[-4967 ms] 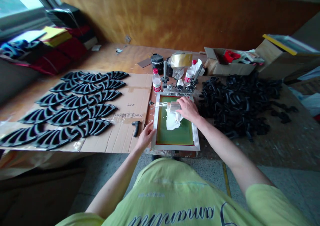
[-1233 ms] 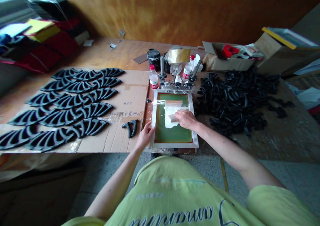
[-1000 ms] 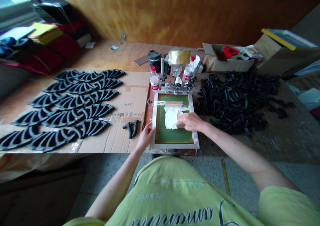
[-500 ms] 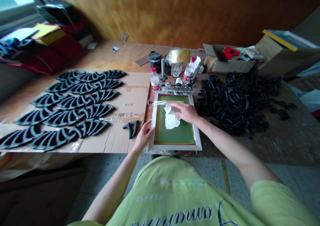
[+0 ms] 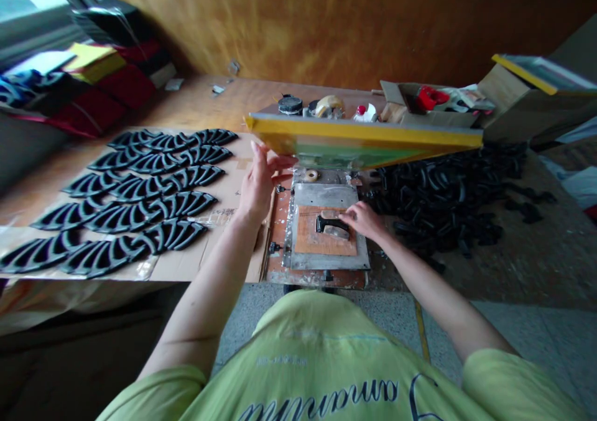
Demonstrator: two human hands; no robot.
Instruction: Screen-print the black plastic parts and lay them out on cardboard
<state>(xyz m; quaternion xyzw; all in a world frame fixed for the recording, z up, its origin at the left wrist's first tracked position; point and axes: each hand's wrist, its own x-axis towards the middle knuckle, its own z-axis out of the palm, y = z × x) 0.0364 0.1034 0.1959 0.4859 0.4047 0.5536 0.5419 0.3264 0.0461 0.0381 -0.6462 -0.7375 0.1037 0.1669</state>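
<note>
The screen-printing frame (image 5: 364, 132), yellow-taped along its edge, stands tilted up above its base. My left hand (image 5: 262, 181) is at the frame's left end, thumb and fingers closed around its lower edge. Below lies a metal base plate (image 5: 326, 260) carrying a brown board (image 5: 305, 240). A small curved black plastic handle (image 5: 332, 223) rests in a holder on that board. My right hand (image 5: 367, 221) pinches the handle's right end between thumb and fingertips. The raised frame hides most of the clamps and bottles behind it.
Rows of black curved handles (image 5: 149, 212) lie on cardboard (image 5: 224, 256) to the left. A heap of black handles (image 5: 438, 191) covers the right side. An open carton (image 5: 438, 117), a tape roll (image 5: 329, 106) and a black pot (image 5: 290, 104) are behind the frame.
The frame has swung up from flat, uncovering the base and a handle. My left hand has moved up with it; my right hand has left the white piece on the mesh and come down to the handle.
</note>
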